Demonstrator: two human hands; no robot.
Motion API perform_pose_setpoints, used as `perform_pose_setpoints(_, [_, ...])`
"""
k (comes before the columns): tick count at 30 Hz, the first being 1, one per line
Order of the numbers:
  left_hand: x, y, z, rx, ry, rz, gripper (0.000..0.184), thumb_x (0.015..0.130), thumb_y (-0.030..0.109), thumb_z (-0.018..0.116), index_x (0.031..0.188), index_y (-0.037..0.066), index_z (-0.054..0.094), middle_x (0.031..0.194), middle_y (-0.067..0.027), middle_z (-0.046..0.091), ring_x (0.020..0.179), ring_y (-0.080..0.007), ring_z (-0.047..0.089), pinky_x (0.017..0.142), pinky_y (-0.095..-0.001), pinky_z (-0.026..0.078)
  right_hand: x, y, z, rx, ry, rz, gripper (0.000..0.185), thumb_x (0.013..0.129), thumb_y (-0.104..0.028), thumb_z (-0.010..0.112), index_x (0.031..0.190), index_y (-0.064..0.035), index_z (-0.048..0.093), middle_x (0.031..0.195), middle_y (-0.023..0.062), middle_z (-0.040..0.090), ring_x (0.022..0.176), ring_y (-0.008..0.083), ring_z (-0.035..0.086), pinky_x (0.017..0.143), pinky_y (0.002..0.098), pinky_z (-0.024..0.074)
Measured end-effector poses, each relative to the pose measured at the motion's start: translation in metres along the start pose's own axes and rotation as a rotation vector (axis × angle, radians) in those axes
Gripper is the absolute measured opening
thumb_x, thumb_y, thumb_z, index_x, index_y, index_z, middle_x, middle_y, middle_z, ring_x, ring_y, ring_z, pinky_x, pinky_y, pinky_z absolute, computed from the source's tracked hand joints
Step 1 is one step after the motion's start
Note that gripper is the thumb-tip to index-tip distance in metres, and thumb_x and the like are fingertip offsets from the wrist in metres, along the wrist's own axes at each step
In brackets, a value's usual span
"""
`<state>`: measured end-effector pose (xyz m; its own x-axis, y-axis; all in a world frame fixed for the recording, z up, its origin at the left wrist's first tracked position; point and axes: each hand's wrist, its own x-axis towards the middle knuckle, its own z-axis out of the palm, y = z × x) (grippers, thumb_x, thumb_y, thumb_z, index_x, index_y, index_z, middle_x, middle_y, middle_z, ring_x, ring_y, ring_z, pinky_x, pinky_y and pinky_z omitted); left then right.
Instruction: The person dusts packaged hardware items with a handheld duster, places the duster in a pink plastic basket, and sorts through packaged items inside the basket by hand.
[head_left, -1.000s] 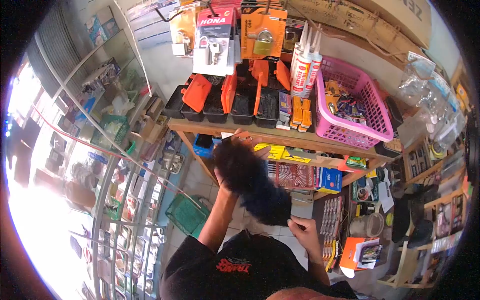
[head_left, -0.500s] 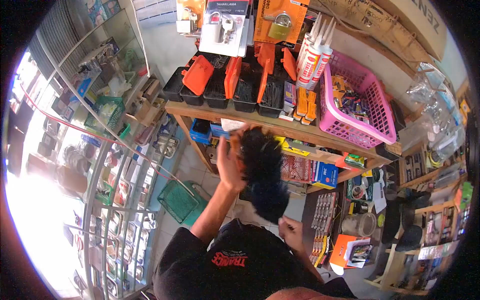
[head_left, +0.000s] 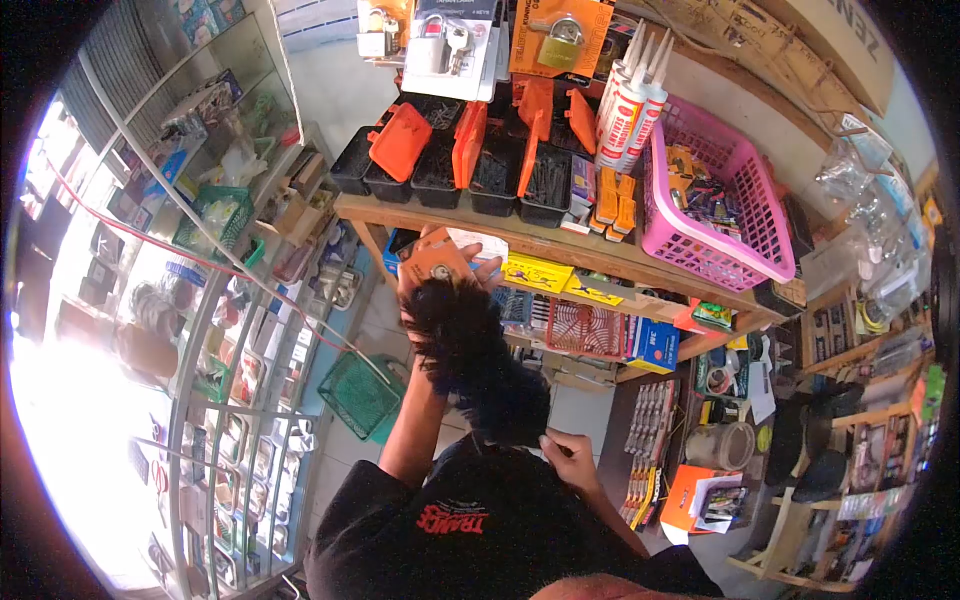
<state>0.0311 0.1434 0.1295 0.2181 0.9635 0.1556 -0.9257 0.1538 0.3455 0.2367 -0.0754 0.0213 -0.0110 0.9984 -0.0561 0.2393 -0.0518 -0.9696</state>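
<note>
Mid-frame, the left hand, fingers fanned, grips an orange packet, seemingly bracing it beneath the duster. The right hand pinches the duster's end.

Packet, left hand; duster, right hand.

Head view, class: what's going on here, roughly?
A person's left hand holds an orange cardboard pack, and their right hand grips the near end of a dark fluffy duster, whose far end overlaps the pack's lower part. Beyond them, a wooden shelf bears black plastic bins with orange lids and a pink plastic basket.
</note>
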Motion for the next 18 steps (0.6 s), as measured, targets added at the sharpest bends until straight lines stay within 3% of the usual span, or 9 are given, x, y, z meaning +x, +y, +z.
perform_pose_setpoints(1, [0.002, 0.002, -0.009, 0.033, 0.045, -0.010, 0.085, 0.091, 0.069, 0.031, 0.144, 0.003, 0.030, 0.141, -0.0206, 0.043, 0.127, -0.0410, 0.047, 0.109, -0.0525, 0.034, 0.000, -0.002, 0.000, 0.013, 0.011, 0.008, 0.030, 0.095, -0.019, 0.063, 0.110, 0.0076, 0.065, 0.072, 0.0004, 0.060, 0.063, 0.0056, 0.049, 0.055, 0.0256, 0.0423])
perform_pose_setpoints(4, [-0.014, -0.015, 0.005, -0.259, 0.096, 0.044, 0.083, 0.090, 0.068, 0.034, 0.146, 0.007, 0.029, 0.138, -0.0194, 0.047, 0.124, -0.0406, 0.049, 0.109, -0.0529, 0.034, 0.008, -0.011, 0.002, 0.170, 0.059, 0.123, 0.035, 0.094, -0.020, 0.064, 0.115, 0.0074, 0.063, 0.078, 0.0029, 0.066, 0.068, 0.0070, 0.054, 0.061, 0.0270, 0.0469])
perform_pose_setpoints(5, [-0.016, -0.017, 0.007, -0.202, 0.080, 0.077, 0.082, 0.089, 0.068, 0.036, 0.146, 0.008, 0.030, 0.137, -0.0189, 0.048, 0.123, -0.0403, 0.050, 0.108, -0.0530, 0.034, 0.014, -0.043, 0.009, 0.186, 0.081, 0.088, 0.028, 0.097, -0.011, 0.056, 0.071, -0.0002, 0.051, 0.058, -0.0075, 0.040, 0.052, 0.0012, 0.035, 0.046, 0.0236, 0.0272])
perform_pose_setpoints(9, [-0.014, 0.003, 0.008, 0.278, -0.076, 0.105, 0.075, 0.090, 0.063, 0.041, 0.145, 0.011, 0.033, 0.133, -0.0157, 0.051, 0.119, -0.0371, 0.053, 0.105, -0.0522, 0.039, 0.012, -0.033, 0.018, 0.142, 0.063, -0.013, 0.028, 0.096, -0.011, 0.057, 0.071, -0.0007, 0.051, 0.059, -0.0073, 0.040, 0.052, 0.0008, 0.035, 0.046, 0.0234, 0.0268])
perform_pose_setpoints(12, [-0.017, 0.029, 0.026, 0.099, -0.174, 0.033, 0.063, 0.095, 0.054, 0.041, 0.141, 0.010, 0.038, 0.132, -0.0119, 0.052, 0.115, -0.0333, 0.056, 0.100, -0.0495, 0.045, 0.008, -0.016, 0.018, 0.110, 0.068, -0.010, 0.021, 0.095, -0.014, 0.060, 0.082, 0.0014, 0.056, 0.064, -0.0041, 0.048, 0.058, 0.0025, 0.041, 0.051, 0.0238, 0.0328])
perform_pose_setpoints(14, [-0.015, 0.005, -0.013, 0.364, -0.008, 0.116, 0.056, 0.101, 0.048, 0.032, 0.143, 0.011, 0.037, 0.132, -0.0119, 0.053, 0.118, -0.0306, 0.055, 0.100, -0.0470, 0.045, 0.006, -0.013, 0.011, 0.127, 0.034, 0.095, 0.028, 0.093, -0.017, 0.065, 0.107, 0.0069, 0.067, 0.074, 0.0023, 0.063, 0.070, 0.0061, 0.053, 0.062, 0.0252, 0.0442])
perform_pose_setpoints(16, [-0.031, -0.010, 0.014, 0.082, 0.305, 0.039, 0.054, 0.102, 0.045, 0.030, 0.145, 0.012, 0.034, 0.134, -0.0128, 0.052, 0.119, -0.0291, 0.055, 0.100, -0.0459, 0.046, 0.011, -0.020, 0.007, 0.326, 0.084, 0.192, 0.026, 0.093, -0.017, 0.065, 0.105, 0.0066, 0.068, 0.072, -0.0003, 0.060, 0.068, 0.0052, 0.051, 0.059, 0.0248, 0.0426])
perform_pose_setpoints(17, [-0.034, -0.012, -0.006, 0.217, 0.292, -0.036, 0.056, 0.102, 0.045, 0.031, 0.149, 0.014, 0.028, 0.139, -0.0153, 0.047, 0.119, -0.0311, 0.055, 0.100, -0.0470, 0.046, 0.014, -0.026, 0.004, 0.422, 0.113, 0.241, 0.026, 0.093, -0.016, 0.066, 0.104, 0.0064, 0.068, 0.071, -0.0016, 0.058, 0.068, 0.0047, 0.050, 0.058, 0.0246, 0.0418])
perform_pose_setpoints(18, [-0.033, -0.011, -0.013, 0.208, 0.177, 0.021, 0.056, 0.102, 0.046, 0.031, 0.149, 0.015, 0.029, 0.140, -0.0145, 0.047, 0.120, -0.0315, 0.054, 0.100, -0.0470, 0.045, 0.013, -0.036, 0.004, 0.330, 0.092, 0.182, 0.020, 0.093, -0.015, 0.064, 0.097, 0.0048, 0.067, 0.067, -0.0033, 0.054, 0.062, 0.0036, 0.046, 0.054, 0.0237, 0.0372])
